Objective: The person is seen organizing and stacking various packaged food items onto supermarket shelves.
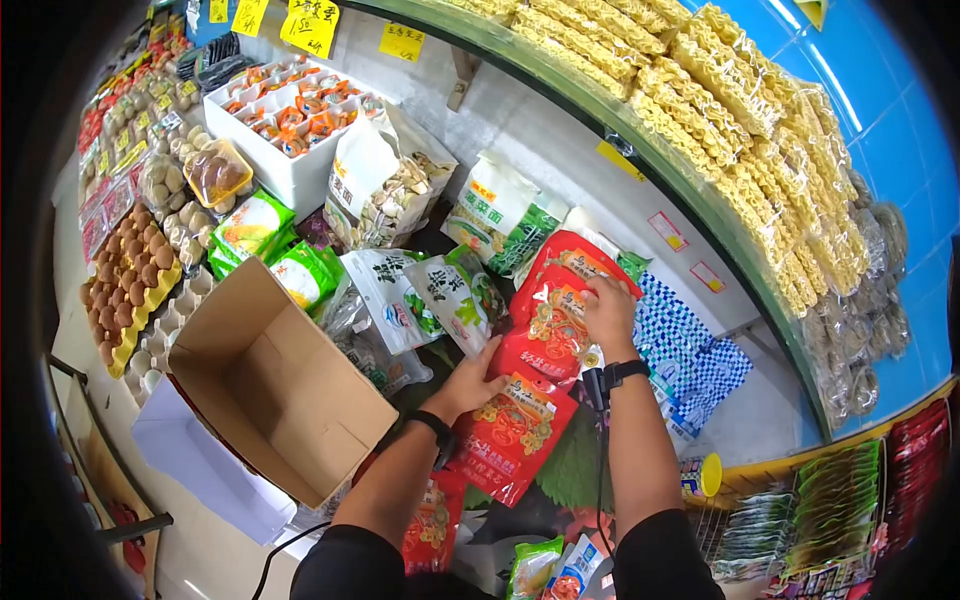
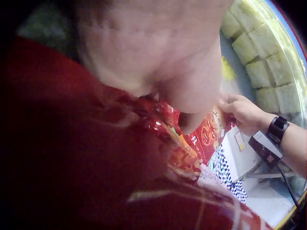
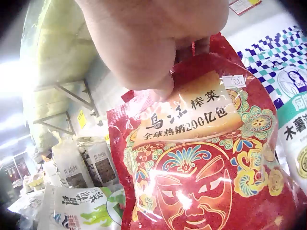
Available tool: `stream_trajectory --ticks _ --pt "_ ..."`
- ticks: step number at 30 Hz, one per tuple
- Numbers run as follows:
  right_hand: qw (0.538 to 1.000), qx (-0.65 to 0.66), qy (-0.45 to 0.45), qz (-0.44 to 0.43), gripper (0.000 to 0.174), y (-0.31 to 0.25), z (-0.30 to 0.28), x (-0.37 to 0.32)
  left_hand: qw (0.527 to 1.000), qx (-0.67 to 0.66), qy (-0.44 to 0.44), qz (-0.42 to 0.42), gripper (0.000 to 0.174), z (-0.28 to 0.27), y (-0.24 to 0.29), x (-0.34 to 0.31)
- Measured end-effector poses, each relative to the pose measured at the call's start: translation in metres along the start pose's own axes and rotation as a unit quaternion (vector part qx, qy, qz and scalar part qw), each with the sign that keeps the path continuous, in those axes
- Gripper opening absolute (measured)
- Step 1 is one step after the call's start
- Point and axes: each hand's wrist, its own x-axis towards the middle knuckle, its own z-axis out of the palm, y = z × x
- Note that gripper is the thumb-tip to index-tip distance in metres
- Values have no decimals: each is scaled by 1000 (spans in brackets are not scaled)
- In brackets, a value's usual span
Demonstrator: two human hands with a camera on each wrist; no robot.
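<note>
In the head view, my right hand point(image 1: 610, 315) pinches the top of a red packet of pickled mustard point(image 1: 550, 325). The right wrist view shows that packet point(image 3: 192, 158) upright, its printed mask facing out, with thumb and fingers point(image 3: 144, 52) at its top edge. Below and to the left, my left hand point(image 1: 468, 387) grips a second red pickled mustard packet point(image 1: 515, 435) by its upper edge. That packet point(image 2: 72, 143) fills much of the left wrist view, dark and blurred. More red packaging point(image 1: 560, 255) stands behind the right hand's packet.
An open cardboard box point(image 1: 280, 390) stands left of my left arm. White-and-green packets point(image 1: 400, 300) lie beyond my left hand. Blue checked bags point(image 1: 690, 350) are right of the red packets. A shelf of dried noodles point(image 1: 740, 130) overhangs the back; another red packet point(image 1: 432, 520) lies near my left forearm.
</note>
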Motion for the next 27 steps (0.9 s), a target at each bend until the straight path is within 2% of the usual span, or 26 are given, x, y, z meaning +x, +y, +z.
stream_trajectory --ticks 4,7,11,16,20,27 --pt "999 -14 14 28 16 11 4 2 998 32 20 46 85 8 -10 2" --pt "1000 -6 23 16 15 16 7 1 997 47 6 62 86 8 -8 2" --pt "998 49 41 2 14 16 10 4 998 31 -7 55 76 5 -6 3" --pt "989 133 39 44 15 15 13 7 998 39 -18 51 58 7 -11 3" --pt "979 175 37 95 14 14 12 11 998 27 5 54 59 7 -11 2" --pt "994 90 -61 16 20 8 10 11 999 9 -5 41 63 9 -17 6"
